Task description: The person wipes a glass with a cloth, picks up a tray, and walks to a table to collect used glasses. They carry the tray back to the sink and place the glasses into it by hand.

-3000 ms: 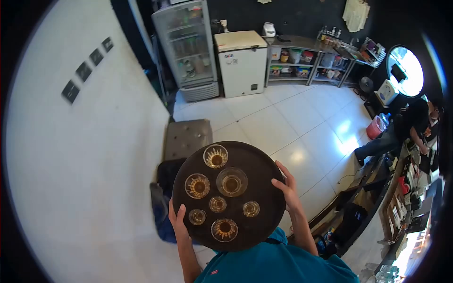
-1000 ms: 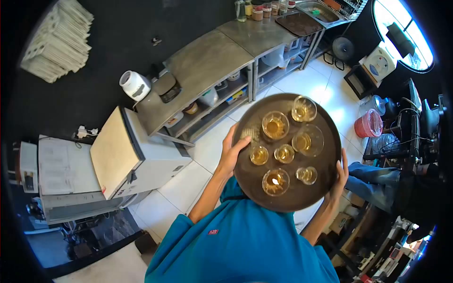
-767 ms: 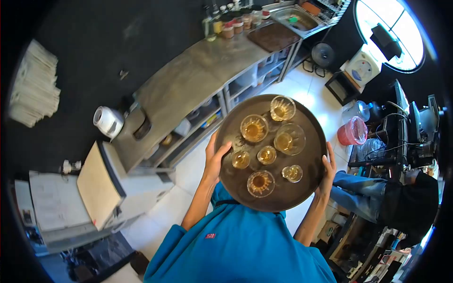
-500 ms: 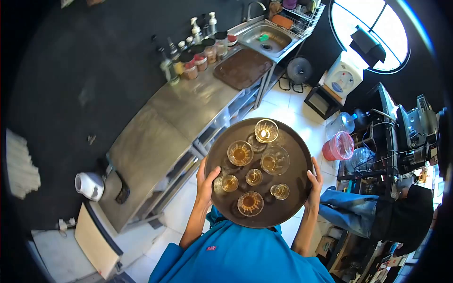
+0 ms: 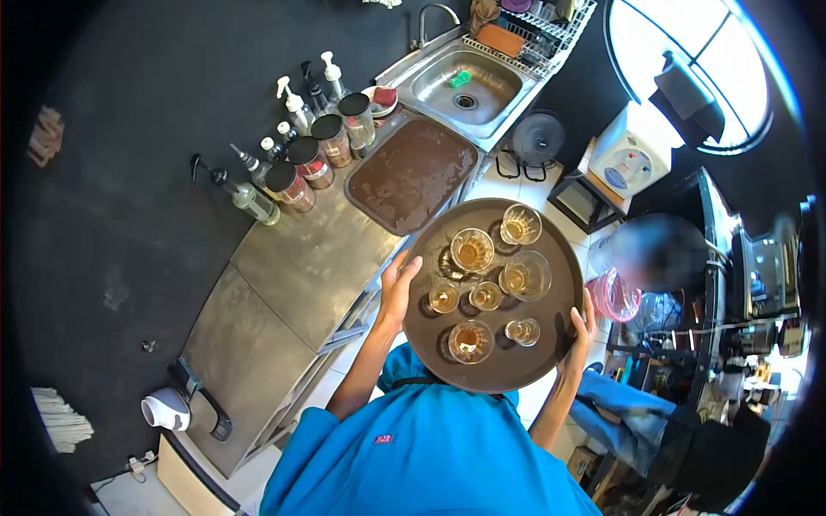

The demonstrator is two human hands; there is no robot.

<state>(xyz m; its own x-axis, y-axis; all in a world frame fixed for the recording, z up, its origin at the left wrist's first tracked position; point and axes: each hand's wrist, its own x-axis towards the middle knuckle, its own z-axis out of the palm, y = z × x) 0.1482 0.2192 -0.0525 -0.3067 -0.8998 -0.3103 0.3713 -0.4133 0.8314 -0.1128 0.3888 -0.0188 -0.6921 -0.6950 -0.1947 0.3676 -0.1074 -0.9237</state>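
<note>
tray (image 5: 551,361) between both hands' fingers (image 5: 404,271)

1. Left hand (image 5: 397,288) and right hand (image 5: 581,331) grip opposite rims of a round dark tray (image 5: 551,361).
2. Six glasses (image 5: 472,249) of amber liquid stand on it.
3. A steel desk (image 5: 292,275) with bottles (image 5: 297,163) lies beyond, beside a sink (image 5: 465,82).

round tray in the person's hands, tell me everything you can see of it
The round tray is dark brown, matte, plastic-looking, with a low raised rim. It is carried roughly level at chest height, beside a steel counter. The left hand grips its left edge and the right hand its right edge. Seven glasses of amber liquid stand upright on it.
</note>
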